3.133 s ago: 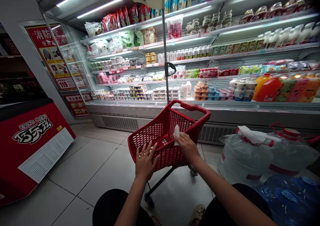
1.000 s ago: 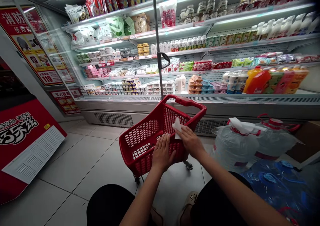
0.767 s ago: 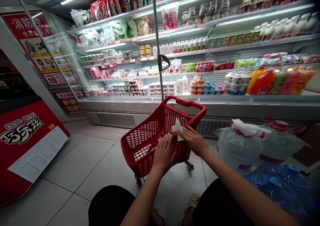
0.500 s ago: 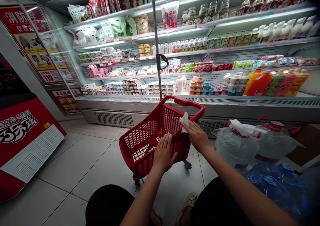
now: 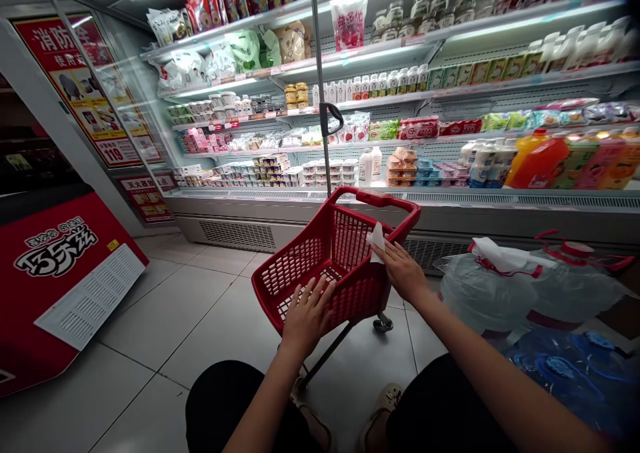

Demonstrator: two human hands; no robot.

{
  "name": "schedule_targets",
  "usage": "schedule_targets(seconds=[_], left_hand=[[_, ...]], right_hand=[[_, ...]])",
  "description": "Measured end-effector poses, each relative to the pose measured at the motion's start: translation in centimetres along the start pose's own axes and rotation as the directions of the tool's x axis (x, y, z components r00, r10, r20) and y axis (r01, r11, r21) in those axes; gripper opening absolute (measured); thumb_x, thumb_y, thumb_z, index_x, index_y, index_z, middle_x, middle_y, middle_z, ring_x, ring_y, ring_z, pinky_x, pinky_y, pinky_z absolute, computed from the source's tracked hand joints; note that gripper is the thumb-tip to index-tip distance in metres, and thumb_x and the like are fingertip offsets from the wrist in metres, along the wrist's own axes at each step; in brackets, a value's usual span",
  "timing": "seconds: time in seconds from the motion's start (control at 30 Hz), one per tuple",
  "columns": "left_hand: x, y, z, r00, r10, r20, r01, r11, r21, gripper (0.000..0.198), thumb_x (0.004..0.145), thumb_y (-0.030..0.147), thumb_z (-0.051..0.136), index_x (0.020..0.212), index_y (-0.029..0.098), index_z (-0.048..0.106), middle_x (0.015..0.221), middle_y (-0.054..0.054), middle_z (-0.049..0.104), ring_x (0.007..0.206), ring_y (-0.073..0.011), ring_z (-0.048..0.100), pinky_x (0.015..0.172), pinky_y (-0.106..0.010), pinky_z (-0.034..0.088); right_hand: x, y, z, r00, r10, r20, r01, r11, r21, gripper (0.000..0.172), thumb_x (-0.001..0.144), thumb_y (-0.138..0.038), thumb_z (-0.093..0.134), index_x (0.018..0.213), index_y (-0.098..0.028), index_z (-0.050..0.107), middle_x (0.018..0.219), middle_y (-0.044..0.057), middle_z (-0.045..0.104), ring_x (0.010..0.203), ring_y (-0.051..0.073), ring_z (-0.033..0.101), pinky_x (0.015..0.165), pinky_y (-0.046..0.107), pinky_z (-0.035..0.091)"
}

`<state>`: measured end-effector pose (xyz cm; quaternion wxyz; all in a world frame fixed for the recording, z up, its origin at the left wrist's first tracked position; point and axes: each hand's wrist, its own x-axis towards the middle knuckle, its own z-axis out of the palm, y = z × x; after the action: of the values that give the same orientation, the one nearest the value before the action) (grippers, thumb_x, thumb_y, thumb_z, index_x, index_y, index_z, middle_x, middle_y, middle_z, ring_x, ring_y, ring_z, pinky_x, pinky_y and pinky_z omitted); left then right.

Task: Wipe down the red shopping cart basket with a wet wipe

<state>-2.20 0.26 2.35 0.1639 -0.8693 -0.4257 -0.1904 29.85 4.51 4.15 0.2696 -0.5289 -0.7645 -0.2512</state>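
A red plastic shopping cart (image 5: 295, 259) with perforated sides stands in front of my knees, its handle at the far right end. My left hand (image 5: 307, 314) lies over the near rim of its basket, fingers spread, holding nothing. Between the fingers of my right hand (image 5: 404, 271) is a white tissue (image 5: 377, 238), pressed against the near rim close to the handle. Part of the tissue sticks up past the fingertips. The basket floor that shows through has no goods on it.
A refrigerated display (image 5: 300, 196) with dairy and drinks runs behind the cart. Wrapped water bottles (image 5: 493, 293) and blue water jugs (image 5: 565, 366) stand close by my right arm. A red freezer cabinet (image 5: 75, 279) is at the left, on tiled floor.
My left hand has slid left along the near rim, away from the right hand, and its fingers have spread. More of the cart's near leg shows. The whole view has shifted slightly.
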Motion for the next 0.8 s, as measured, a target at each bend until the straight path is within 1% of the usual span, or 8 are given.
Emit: schedule_targets(seconds=[0.1,0.27,0.33,0.4,0.5,0.57,0.63,0.8], left_hand=[[-0.4,0.3,0.3,1.000,-0.005,0.017,0.005,1.000,-0.003,0.078,0.102,0.038,0.052,0.167,0.037,0.009,0.170,0.001,0.032,0.150,-0.0295,0.043,0.116,-0.048,0.045],[0.1,0.8,0.7,0.999,-0.041,-0.005,0.041,0.999,-0.003,0.077,0.102,0.036,0.050,0.168,0.036,0.009,0.169,0.000,0.034,0.146,-0.0304,0.047,0.107,-0.045,0.053],[0.0,0.6,0.6,0.999,-0.043,0.003,0.043,0.999,0.001,0.074,0.103,0.035,0.048,0.168,0.036,0.012,0.168,0.000,0.036,0.145,-0.0299,0.049,0.103,-0.044,0.055],[-0.1,0.4,0.5,0.999,-0.043,0.015,0.043,0.999,0.006,0.072,0.103,0.036,0.048,0.167,0.036,0.014,0.168,0.000,0.036,0.144,-0.0297,0.050,0.099,-0.042,0.057],[-0.1,0.3,0.4,0.998,-0.051,0.023,0.051,0.999,0.005,0.071,0.103,0.037,0.049,0.167,0.036,0.017,0.168,0.000,0.036,0.143,-0.0297,0.051,0.097,-0.042,0.059],[0.0,0.5,0.5,0.998,-0.053,0.018,0.053,0.999,-0.004,0.071,0.103,0.037,0.048,0.167,0.034,0.017,0.169,-0.001,0.035,0.143,-0.0296,0.052,0.097,-0.042,0.059],[0.2,0.8,0.6,0.998,-0.057,0.007,0.057,0.998,-0.013,0.070,0.104,0.036,0.048,0.167,0.034,0.017,0.169,-0.002,0.034,0.143,-0.0292,0.052,0.098,-0.041,0.058],[0.3,1.4,0.9,0.999,-0.055,-0.003,0.055,0.998,-0.015,0.070,0.103,0.036,0.049,0.166,0.032,0.020,0.169,-0.003,0.034,0.142,-0.0285,0.053,0.104,-0.042,0.056]], right_hand=[[-0.8,-3.7,0.8,1.000,-0.008,0.012,0.008,0.999,0.053,0.068,0.093,-0.005,0.044,0.160,-0.017,0.041,0.150,0.012,0.060,0.147,0.025,0.047,0.124,0.049,0.036],[-2.6,-10.3,1.4,0.987,-0.154,0.040,0.145,0.974,0.175,0.075,0.091,-0.005,0.044,0.164,-0.017,0.030,0.159,0.011,0.050,0.151,0.022,0.039,0.125,0.045,0.036],[-2.7,-10.2,1.2,0.975,-0.216,0.051,0.202,0.959,0.196,0.075,0.091,-0.004,0.044,0.163,-0.018,0.032,0.159,0.009,0.050,0.150,0.020,0.041,0.126,0.044,0.033],[-2.2,-8.1,0.8,0.966,-0.251,0.060,0.236,0.953,0.188,0.074,0.090,-0.003,0.045,0.161,-0.019,0.037,0.154,0.009,0.057,0.145,0.019,0.048,0.127,0.045,0.032],[-1.2,-3.9,0.1,0.982,-0.174,0.069,0.166,0.980,0.109,0.069,0.091,-0.005,0.045,0.158,-0.020,0.043,0.146,0.010,0.063,0.139,0.021,0.055,0.126,0.047,0.033],[-0.7,-2.5,-0.3,0.992,-0.110,0.066,0.107,0.993,0.049,0.065,0.093,-0.007,0.044,0.157,-0.019,0.045,0.144,0.011,0.064,0.138,0.022,0.056,0.125,0.048,0.033],[-0.6,-3.0,-0.4,0.993,-0.098,0.068,0.097,0.995,0.015,0.062,0.094,-0.007,0.044,0.155,-0.016,0.047,0.145,0.012,0.064,0.139,0.023,0.055,0.125,0.047,0.033],[-1.0,-7.2,0.3,0.988,-0.132,0.083,0.124,0.987,0.098,0.057,0.096,-0.011,0.046,0.153,-0.013,0.050,0.147,0.012,0.062,0.142,0.024,0.051,0.127,0.046,0.029]])
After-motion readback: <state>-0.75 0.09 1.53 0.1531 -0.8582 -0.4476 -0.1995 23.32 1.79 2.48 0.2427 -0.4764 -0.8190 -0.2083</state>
